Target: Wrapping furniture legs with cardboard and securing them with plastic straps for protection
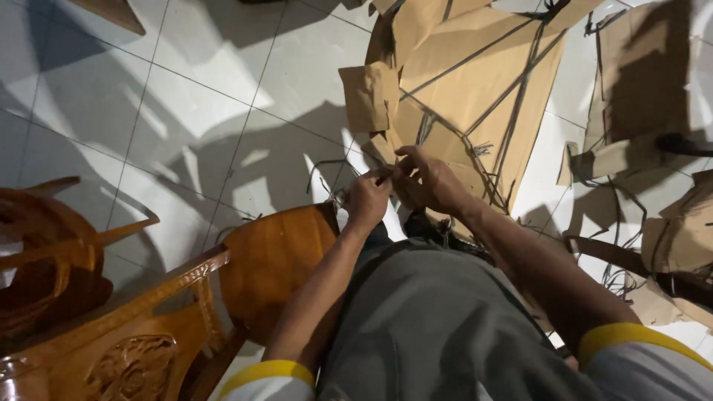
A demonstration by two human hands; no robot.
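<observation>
My left hand (pixel 368 199) and my right hand (pixel 425 178) meet close together above the floor, fingers pinched on a thin dark strap (pixel 383 177) that runs between them. The strap's loose end trails down toward the floor by my left hand. Right beyond my hands lies a flattened brown cardboard sheet (pixel 475 82) bound with crossing dark straps. My grey trousers fill the bottom centre, and my sleeves have yellow cuffs.
A carved wooden chair (pixel 186 312) stands at the lower left, its seat next to my left arm. More wooden furniture (pixel 44 245) is at the far left. Further cardboard pieces (pixel 646 82) and loose straps (pixel 616 275) litter the white tiled floor on the right.
</observation>
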